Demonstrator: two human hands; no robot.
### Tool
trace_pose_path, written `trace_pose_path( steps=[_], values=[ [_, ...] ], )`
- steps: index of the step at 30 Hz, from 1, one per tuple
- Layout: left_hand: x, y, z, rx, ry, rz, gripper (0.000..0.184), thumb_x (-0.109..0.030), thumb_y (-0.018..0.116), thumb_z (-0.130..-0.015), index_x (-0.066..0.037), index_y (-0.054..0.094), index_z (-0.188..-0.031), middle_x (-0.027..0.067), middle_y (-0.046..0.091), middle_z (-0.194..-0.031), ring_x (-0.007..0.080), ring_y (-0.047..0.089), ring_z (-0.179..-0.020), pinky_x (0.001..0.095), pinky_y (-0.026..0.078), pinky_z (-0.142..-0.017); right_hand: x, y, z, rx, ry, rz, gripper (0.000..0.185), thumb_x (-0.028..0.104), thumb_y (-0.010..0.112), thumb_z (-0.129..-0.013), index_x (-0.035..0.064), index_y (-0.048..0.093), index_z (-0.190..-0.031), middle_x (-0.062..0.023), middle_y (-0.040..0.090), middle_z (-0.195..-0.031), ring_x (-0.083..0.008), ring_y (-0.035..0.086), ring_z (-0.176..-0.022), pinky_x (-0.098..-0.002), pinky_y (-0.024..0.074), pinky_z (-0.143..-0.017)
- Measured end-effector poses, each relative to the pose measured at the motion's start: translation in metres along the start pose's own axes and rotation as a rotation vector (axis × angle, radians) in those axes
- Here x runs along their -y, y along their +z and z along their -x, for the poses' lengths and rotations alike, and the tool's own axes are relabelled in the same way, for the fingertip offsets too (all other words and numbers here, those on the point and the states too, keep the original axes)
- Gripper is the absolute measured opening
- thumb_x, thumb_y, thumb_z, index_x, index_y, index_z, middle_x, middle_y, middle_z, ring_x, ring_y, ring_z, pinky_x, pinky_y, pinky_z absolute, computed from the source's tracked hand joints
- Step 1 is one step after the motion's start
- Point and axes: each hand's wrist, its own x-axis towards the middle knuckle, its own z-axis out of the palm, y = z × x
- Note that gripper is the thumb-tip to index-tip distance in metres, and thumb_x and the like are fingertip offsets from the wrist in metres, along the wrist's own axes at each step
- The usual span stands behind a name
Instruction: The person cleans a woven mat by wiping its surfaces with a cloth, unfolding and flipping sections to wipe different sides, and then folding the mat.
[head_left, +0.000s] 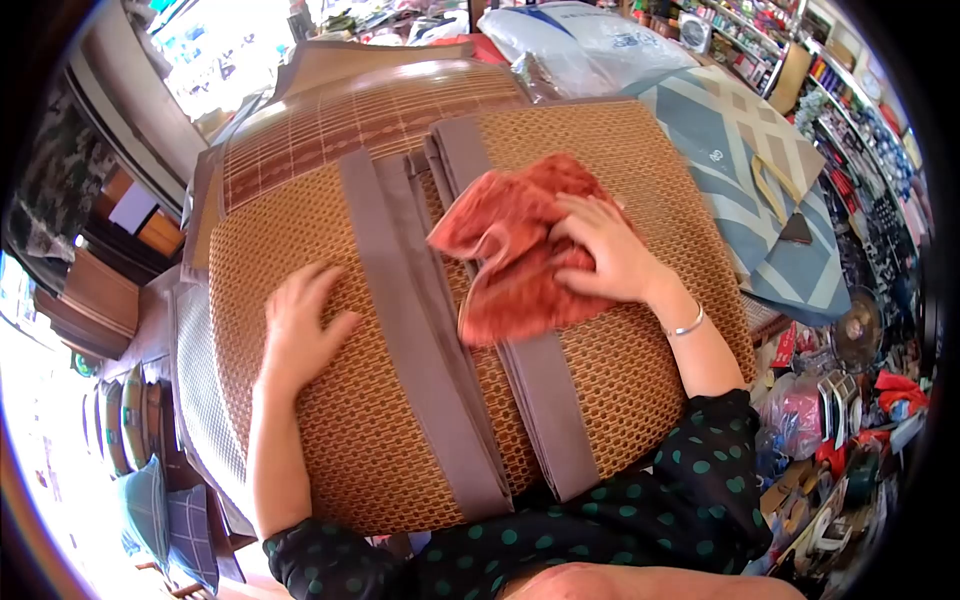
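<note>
Gripping one red cloth with your right fingers, two mauve fabric bands part-covered, left fingers spread over brown woven matting, two plaid cushions leftward.

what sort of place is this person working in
Most likely a small household-goods shop or stall, though no readable sign confirms it: woven mats lie stacked, packed shelves line the upper right, and cushions sit at lower left.
</note>
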Motion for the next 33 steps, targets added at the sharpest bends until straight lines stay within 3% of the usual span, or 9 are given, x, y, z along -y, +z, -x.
trace_pose_path(
  steps=[3,6,9,12,17,21,26,30,33],
  values=[
    [0.031,-0.015,-0.013,-0.116,-0.030,-0.099,0.058,-0.040,0.062,-0.091,-0.009,0.052,-0.139,0.0151,0.046,-0.145,0.0336,0.036,-0.138,0.0498,0.021,-0.117,-0.028,-0.014,0.003,-0.071,0.278,-0.059,0.045,0.034,0.077,-0.076,0.0061,0.060,-0.106,-0.0195,0.060,-0.124,-0.0374,0.048,-0.129,-0.0471,0.0370,-0.105],
    [0.042,0.003,-0.009,-0.119,-0.047,-0.057,0.058,-0.041,0.061,-0.092,-0.008,0.052,-0.139,0.0151,0.045,-0.146,0.0338,0.035,-0.139,0.0506,0.020,-0.117,-0.008,-0.060,0.019,0.273,0.560,0.007,0.055,0.040,0.079,-0.074,0.0073,0.057,-0.113,-0.0198,0.054,-0.134,-0.0383,0.046,-0.131,-0.0506,0.0346,-0.108],
    [0.021,0.001,-0.001,-0.093,-0.080,-0.101,0.058,-0.039,0.061,-0.092,-0.008,0.051,-0.140,0.0155,0.042,-0.148,0.0334,0.032,-0.141,0.0508,0.019,-0.118,-0.005,-0.053,0.032,-0.013,0.372,0.129,0.072,0.048,0.077,-0.075,0.0109,0.051,-0.131,-0.0203,0.037,-0.152,-0.0402,0.035,-0.140,-0.0562,0.0264,-0.115],
    [-0.021,0.003,0.001,0.018,0.022,-0.004,0.059,-0.034,0.062,-0.090,-0.009,0.048,-0.141,0.0171,0.039,-0.150,0.0332,0.031,-0.142,0.0511,0.017,-0.119,-0.002,-0.035,0.018,0.346,0.437,0.148,0.098,0.058,0.074,-0.075,0.0140,0.033,-0.152,-0.0204,0.015,-0.162,-0.0388,0.010,-0.151,-0.0597,0.0097,-0.120],
    [-0.082,0.011,0.026,0.026,0.442,0.068,0.071,-0.040,0.073,-0.079,-0.008,0.050,-0.138,0.0186,0.042,-0.145,0.0384,0.035,-0.138,0.0541,0.025,-0.115,0.051,-0.003,0.009,0.185,-0.132,0.025,0.076,0.056,0.075,-0.073,0.0053,0.057,-0.127,-0.0174,0.033,-0.155,-0.0406,0.029,-0.143,-0.0606,0.0235,-0.115],
    [-0.097,0.007,0.032,0.120,0.620,0.013,0.074,-0.038,0.076,-0.077,-0.007,0.050,-0.138,0.0187,0.042,-0.146,0.0368,0.035,-0.139,0.0535,0.025,-0.115,0.090,0.011,0.011,0.210,-0.378,-0.149,0.042,0.034,0.074,-0.079,0.0055,0.066,-0.110,-0.0111,0.043,-0.150,-0.0373,0.034,-0.140,-0.0589,0.0282,-0.111],
    [-0.057,0.006,0.014,0.080,0.313,0.055,0.076,-0.039,0.073,-0.080,-0.008,0.045,-0.144,0.0167,0.039,-0.151,0.0352,0.032,-0.143,0.0517,0.023,-0.118,0.042,0.005,0.001,0.034,-0.208,-0.079,0.028,0.026,0.070,-0.083,0.0071,0.068,-0.104,-0.0133,0.049,-0.146,-0.0359,0.045,-0.133,-0.0550,0.0330,-0.109],
    [-0.007,-0.004,-0.002,0.085,0.005,-0.019,0.070,-0.044,0.061,-0.089,-0.012,0.042,-0.148,0.0133,0.036,-0.155,0.0312,0.027,-0.146,0.0496,0.014,-0.122,-0.054,0.000,0.009,-0.207,0.186,0.035,0.018,0.017,0.067,-0.087,0.0051,0.068,-0.101,-0.0142,0.056,-0.139,-0.0334,0.055,-0.123,-0.0458,0.0418,-0.105],
    [0.023,-0.005,-0.002,0.021,-0.030,-0.058,0.066,-0.043,0.059,-0.092,-0.009,0.043,-0.146,0.0168,0.035,-0.154,0.0328,0.027,-0.146,0.0492,0.016,-0.121,-0.097,-0.012,0.040,-0.134,0.549,0.362,0.033,0.032,0.055,-0.097,0.0094,0.061,-0.120,-0.0131,0.044,-0.151,-0.0329,0.039,-0.140,-0.0582,0.0234,-0.115]
  ],
)
